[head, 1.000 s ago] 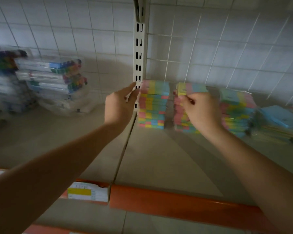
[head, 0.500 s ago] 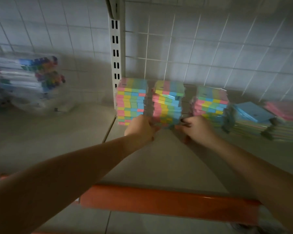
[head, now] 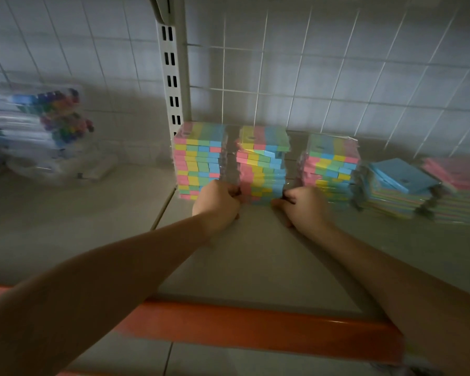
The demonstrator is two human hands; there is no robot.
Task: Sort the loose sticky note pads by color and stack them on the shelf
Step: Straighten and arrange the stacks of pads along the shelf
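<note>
Grey shelf with orange front edge is carrying everything, wire grid back behind. Three multicolour sticky pad stacks are standing in a row near the back: left stack, middle stack, right stack. Lower blue-topped stack and pink-topped stack are lying further right. Bagged markers are sitting far left, blurred. Left hand is gripping the middle stack's bottom left corner, right hand its bottom right; both grips clamped, fingers curled.
</note>
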